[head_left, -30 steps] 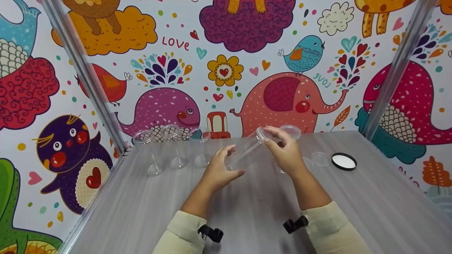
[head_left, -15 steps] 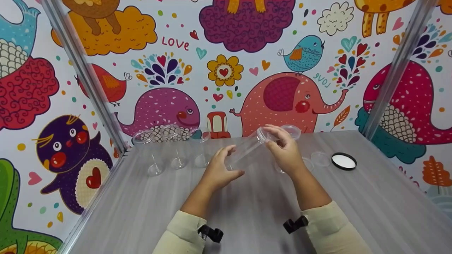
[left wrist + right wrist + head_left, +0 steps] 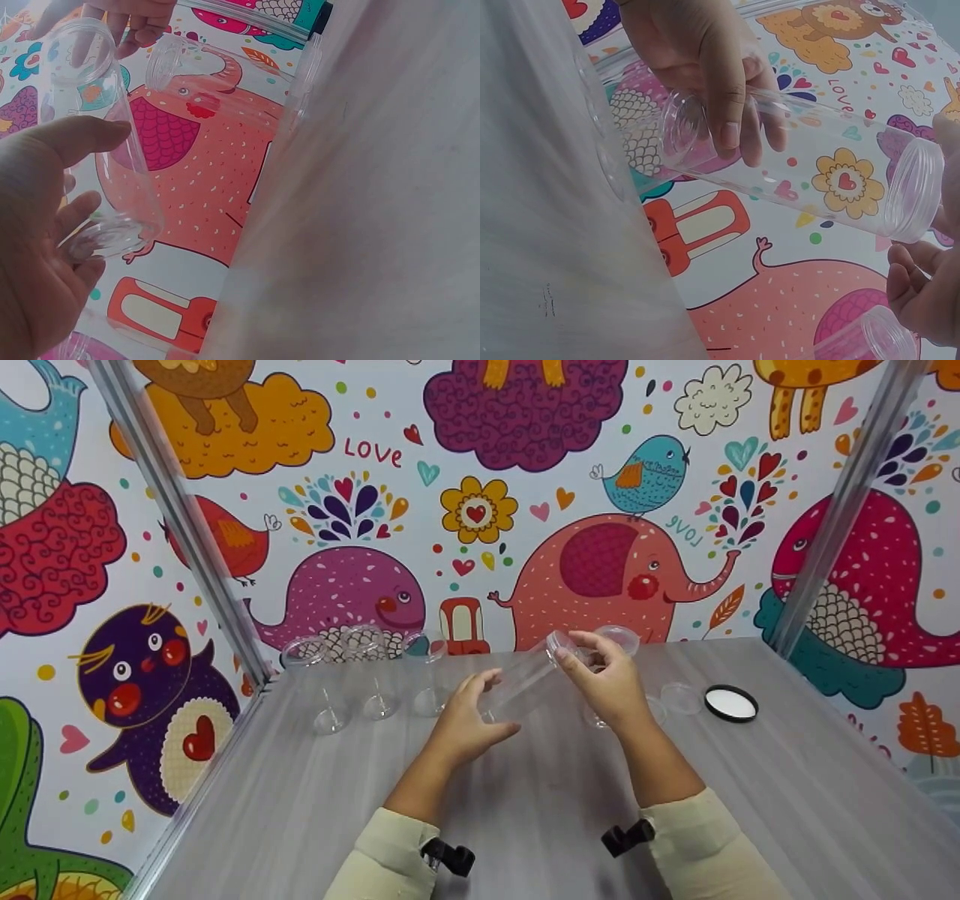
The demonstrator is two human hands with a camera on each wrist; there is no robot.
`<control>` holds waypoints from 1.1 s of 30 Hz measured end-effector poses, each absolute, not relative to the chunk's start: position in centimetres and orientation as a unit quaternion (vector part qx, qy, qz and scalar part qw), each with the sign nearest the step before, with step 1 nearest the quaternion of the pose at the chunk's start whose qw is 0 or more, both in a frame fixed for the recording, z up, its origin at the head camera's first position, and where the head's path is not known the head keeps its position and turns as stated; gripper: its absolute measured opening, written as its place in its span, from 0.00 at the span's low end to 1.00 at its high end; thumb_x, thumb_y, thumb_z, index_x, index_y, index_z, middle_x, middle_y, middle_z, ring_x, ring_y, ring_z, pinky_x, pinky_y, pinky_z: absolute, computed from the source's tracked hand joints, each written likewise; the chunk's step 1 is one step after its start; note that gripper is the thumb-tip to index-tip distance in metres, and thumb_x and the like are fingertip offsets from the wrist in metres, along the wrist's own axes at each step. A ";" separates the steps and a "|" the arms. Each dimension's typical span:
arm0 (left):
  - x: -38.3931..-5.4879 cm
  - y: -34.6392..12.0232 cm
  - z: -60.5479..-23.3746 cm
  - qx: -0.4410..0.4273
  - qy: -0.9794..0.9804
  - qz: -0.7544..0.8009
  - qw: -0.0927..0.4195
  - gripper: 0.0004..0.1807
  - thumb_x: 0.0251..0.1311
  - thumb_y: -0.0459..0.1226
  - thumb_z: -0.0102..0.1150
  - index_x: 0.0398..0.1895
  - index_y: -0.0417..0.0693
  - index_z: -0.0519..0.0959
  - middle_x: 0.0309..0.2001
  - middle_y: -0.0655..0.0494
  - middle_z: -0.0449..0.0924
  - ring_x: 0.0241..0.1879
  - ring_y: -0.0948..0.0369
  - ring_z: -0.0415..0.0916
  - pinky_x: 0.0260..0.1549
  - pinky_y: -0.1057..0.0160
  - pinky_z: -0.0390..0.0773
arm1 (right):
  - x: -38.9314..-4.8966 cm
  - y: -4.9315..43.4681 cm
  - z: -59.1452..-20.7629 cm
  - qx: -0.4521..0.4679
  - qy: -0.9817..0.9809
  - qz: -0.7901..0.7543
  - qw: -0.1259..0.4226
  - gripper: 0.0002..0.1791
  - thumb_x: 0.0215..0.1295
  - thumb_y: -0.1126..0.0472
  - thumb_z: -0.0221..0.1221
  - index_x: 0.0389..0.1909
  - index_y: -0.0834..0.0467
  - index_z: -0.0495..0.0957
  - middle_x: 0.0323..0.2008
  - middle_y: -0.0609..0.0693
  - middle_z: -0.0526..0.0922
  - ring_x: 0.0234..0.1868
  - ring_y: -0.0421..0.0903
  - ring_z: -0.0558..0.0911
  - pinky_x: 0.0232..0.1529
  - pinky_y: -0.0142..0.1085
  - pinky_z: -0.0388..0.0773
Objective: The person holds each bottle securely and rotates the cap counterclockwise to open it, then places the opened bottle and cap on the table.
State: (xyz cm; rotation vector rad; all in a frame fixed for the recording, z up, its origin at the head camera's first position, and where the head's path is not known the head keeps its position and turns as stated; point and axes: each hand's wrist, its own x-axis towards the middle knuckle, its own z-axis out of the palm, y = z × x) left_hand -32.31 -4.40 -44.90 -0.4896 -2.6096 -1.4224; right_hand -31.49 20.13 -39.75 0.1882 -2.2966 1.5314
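Note:
A clear plastic jar (image 3: pixel 521 679) is held tilted above the table, its ringed mouth end (image 3: pixel 919 191) up to the right and its round base (image 3: pixel 109 238) down to the left. My left hand (image 3: pixel 461 724) grips the jar near the base, thumb on one side and fingers on the other. At the ringed end, my right hand (image 3: pixel 615 686) holds the jar between thumb and fingers. Behind the right hand stands another clear jar (image 3: pixel 217 82), partly hidden in the head view.
Several clear jars stand in a row at the back left, among them the leftmost jar (image 3: pixel 326 690). Right of my right hand lie a clear disc (image 3: pixel 681 697) and a white disc with a black rim (image 3: pixel 731 703). A cartoon-printed wall (image 3: pixel 480 577) closes off the table's back.
My right hand's fingers have shifted slightly down around the jar's ringed end. The left hand and the jar's tilt look about the same.

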 end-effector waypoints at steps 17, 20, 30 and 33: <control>-32.4 -4.4 -45.0 -0.166 -0.863 -0.472 0.064 0.49 0.50 0.45 0.83 0.78 0.58 0.70 0.72 0.56 0.76 0.74 0.52 0.73 0.71 0.37 0.76 | -31.4 19.9 -39.8 0.141 -0.789 0.561 0.206 0.20 0.75 0.56 0.63 0.65 0.47 0.84 0.71 0.47 0.80 0.64 0.47 0.78 0.53 0.34 0.81; -32.4 -4.5 -45.0 -0.163 -0.862 -0.476 0.062 0.49 0.50 0.46 0.83 0.77 0.59 0.70 0.73 0.56 0.76 0.74 0.51 0.73 0.71 0.36 0.76 | -31.4 19.8 -39.9 0.146 -0.783 0.571 0.199 0.21 0.75 0.58 0.61 0.66 0.47 0.83 0.73 0.49 0.77 0.70 0.52 0.77 0.59 0.34 0.81; -32.5 -4.5 -45.0 -0.160 -0.860 -0.481 0.062 0.49 0.51 0.46 0.83 0.77 0.60 0.70 0.73 0.56 0.75 0.74 0.51 0.73 0.71 0.35 0.76 | -31.3 19.8 -39.7 0.160 -0.779 0.574 0.194 0.26 0.72 0.64 0.57 0.70 0.47 0.80 0.73 0.46 0.77 0.71 0.50 0.77 0.67 0.40 0.80; -32.5 -4.5 -45.0 -0.160 -0.861 -0.479 0.064 0.49 0.50 0.46 0.83 0.78 0.59 0.69 0.73 0.56 0.75 0.74 0.52 0.73 0.70 0.36 0.77 | -31.4 19.9 -39.8 0.145 -0.789 0.559 0.208 0.25 0.73 0.59 0.61 0.69 0.47 0.80 0.71 0.46 0.79 0.68 0.50 0.78 0.61 0.39 0.81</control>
